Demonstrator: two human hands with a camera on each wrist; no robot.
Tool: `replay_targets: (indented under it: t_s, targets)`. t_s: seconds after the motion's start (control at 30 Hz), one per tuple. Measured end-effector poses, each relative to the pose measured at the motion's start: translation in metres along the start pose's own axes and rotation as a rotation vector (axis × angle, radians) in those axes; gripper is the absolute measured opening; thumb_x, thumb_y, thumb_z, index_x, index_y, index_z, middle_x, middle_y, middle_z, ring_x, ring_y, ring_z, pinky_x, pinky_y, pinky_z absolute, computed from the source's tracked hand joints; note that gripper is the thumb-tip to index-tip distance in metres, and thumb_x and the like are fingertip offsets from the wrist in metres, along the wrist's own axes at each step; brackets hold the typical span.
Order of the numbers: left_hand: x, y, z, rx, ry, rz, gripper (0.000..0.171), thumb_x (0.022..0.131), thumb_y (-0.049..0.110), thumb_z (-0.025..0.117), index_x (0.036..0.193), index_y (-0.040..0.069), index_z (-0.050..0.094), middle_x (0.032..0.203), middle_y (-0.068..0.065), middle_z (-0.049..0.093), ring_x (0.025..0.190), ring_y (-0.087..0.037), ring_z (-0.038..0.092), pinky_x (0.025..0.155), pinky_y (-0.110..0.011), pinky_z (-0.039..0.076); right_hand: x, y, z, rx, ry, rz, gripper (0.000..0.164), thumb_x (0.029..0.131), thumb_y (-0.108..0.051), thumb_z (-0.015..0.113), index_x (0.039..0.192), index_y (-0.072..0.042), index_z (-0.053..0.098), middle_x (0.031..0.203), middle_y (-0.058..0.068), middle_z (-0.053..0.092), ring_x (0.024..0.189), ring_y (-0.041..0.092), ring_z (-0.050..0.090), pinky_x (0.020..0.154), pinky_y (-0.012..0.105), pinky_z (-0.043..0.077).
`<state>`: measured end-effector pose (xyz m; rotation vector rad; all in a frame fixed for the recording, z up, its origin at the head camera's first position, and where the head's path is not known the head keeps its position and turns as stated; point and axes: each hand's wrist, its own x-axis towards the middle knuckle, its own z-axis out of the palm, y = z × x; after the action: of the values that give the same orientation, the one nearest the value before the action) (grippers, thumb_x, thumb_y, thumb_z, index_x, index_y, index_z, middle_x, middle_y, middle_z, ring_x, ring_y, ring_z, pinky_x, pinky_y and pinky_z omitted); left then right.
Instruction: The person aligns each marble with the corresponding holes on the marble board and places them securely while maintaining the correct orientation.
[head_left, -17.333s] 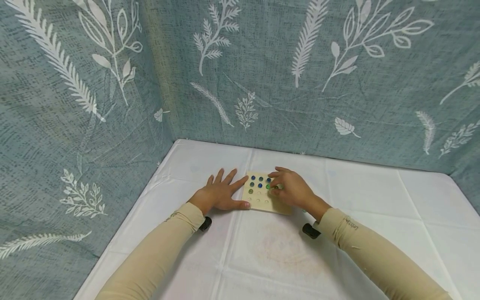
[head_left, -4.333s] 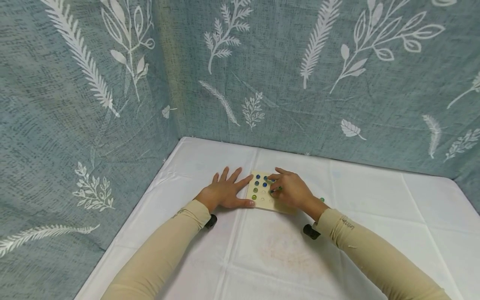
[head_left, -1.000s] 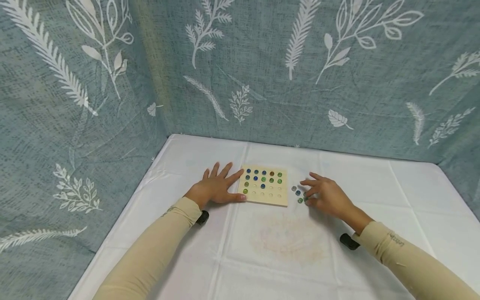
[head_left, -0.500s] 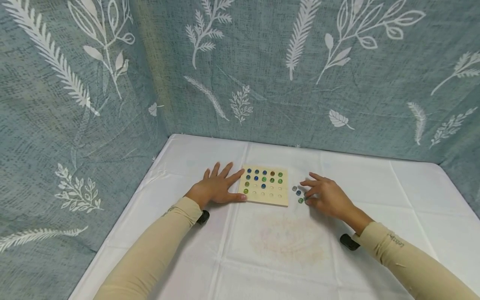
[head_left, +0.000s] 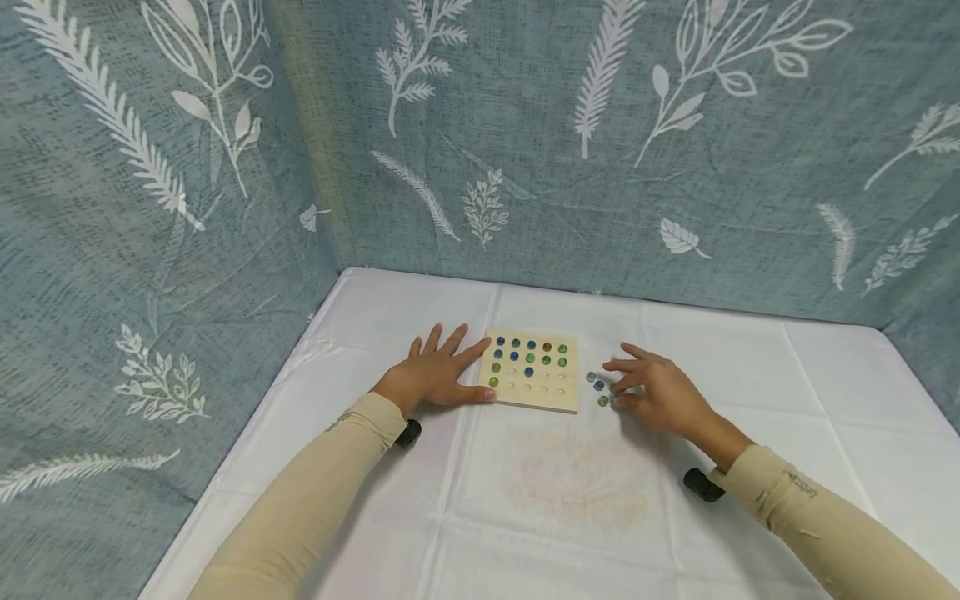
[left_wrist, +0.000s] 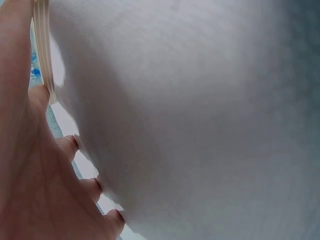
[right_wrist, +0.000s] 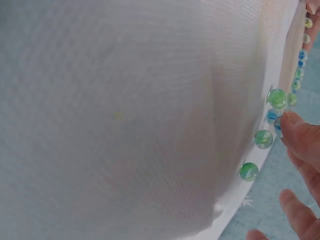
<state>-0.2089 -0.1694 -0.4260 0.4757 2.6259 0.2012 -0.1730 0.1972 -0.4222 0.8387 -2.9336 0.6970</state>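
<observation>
My left hand (head_left: 431, 377) lies with spread fingers at the left edge of a pale wooden board (head_left: 531, 400). Its thumb rests on the board's front left corner. Colored glass marbles fill the two back rows of hollows, including a reddish-brown marble (head_left: 547, 347). A blue marble (head_left: 528, 372) sits farther forward. To the right of the board, my right hand (head_left: 662, 396) hovers low beside loose marbles, its fingers loosely bent and apart. In the right wrist view, the thumb overlaps a blue marble, close to a green marble (right_wrist: 263, 139) and another green marble (right_wrist: 249, 171).
A white cloth (head_left: 570, 500) covers the table. Bare hollows show in the front rows of the board. Blue-grey curtains with white leaf prints (head_left: 480, 125) hang behind and to the left. A dark wrist camera (head_left: 703, 485) sits under the right cuff.
Compared with 4.3 seconds ago, my right hand has moved right, off the board to the loose marbles, and more marbles show in the hollows. Over the last second both hands stay nearly still.
</observation>
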Motion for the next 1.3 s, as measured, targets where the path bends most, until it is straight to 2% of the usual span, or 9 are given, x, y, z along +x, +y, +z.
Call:
replay_targets:
  t_s: [0.33,1.3]
  targets:
    - [-0.0009,0.0024,-0.0024,-0.003,-0.014,0.0,0.094,0.096,0.078,0.049,0.169,0.039,0.004,0.178,-0.008,-0.009,0.162,-0.047,-0.013,0.129,-0.068,0.001,-0.0021,0.0002,-0.0015,-0.01,0.014,0.007,0.013,0.084,0.0,0.082,0.095,-0.005,0.084,0.135,0.016,0.072,0.148,0.046,0.045,0.115,0.065,0.041]
    - [-0.0028,0.0059,-0.0034,-0.028,0.009,-0.008,0.093,0.097,0.074,0.051,0.169,0.036,0.007,0.178,-0.01,-0.005,0.162,-0.047,-0.011,0.129,-0.068,0.001,0.0016,0.001,-0.0073,-0.038,0.027,-0.022,0.014,0.083,0.003,0.081,0.096,-0.001,0.084,0.134,0.016,0.072,0.147,0.047,0.045,0.114,0.065,0.043]
